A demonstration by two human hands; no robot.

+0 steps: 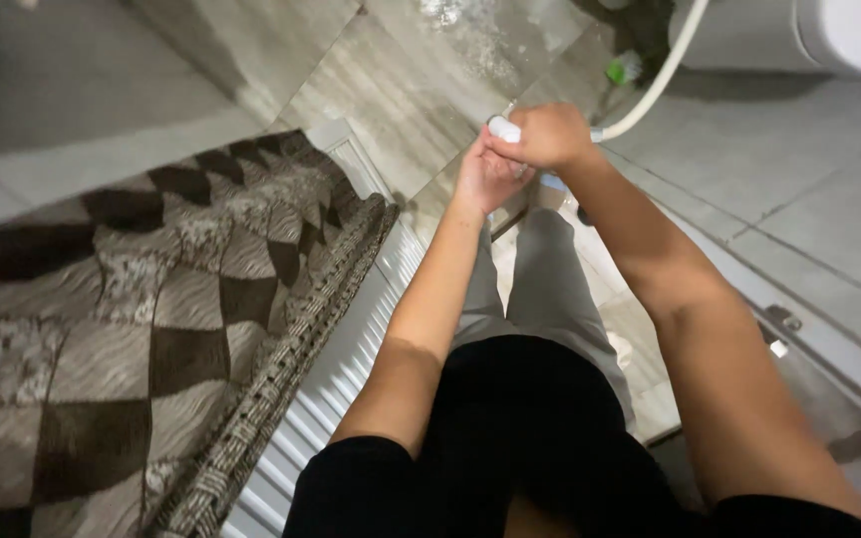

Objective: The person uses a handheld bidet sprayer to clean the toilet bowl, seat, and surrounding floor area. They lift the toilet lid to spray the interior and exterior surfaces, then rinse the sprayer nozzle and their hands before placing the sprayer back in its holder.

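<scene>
Head view looks straight down on a person standing at a bathroom threshold, both arms stretched forward toward twelve o'clock. Their right hand (548,134) is clenched around a white spray handle (503,129), whose tip pokes out at the nine o'clock side of the fist, while a pale hose (658,82) runs from it up toward one o'clock, near a white toilet (854,32). Their left hand (487,177) sits just under the right, at its seven o'clock, palm cupped and fingers loosely curled, touching the right hand; whether it holds anything I cannot tell. Wet tile floor (421,70) glistens at twelve o'clock, with water pooled beyond the hands. A brown and beige checked rug (142,299) with a woven edge lies at nine o'clock, just beside a white ribbed door sill (351,349). Something small and green (622,68) rests near the hose, too blurred to name. Grey trouser legs (540,279) stand between the arms. As I judge it, the main risk is slipping on the wet tile, since the feet stand close to the puddle. Spray bouncing off the cupped palm could also wet the trousers or reach the rug's edge, and a tug on the hose might twist the handle out of the fist.
</scene>
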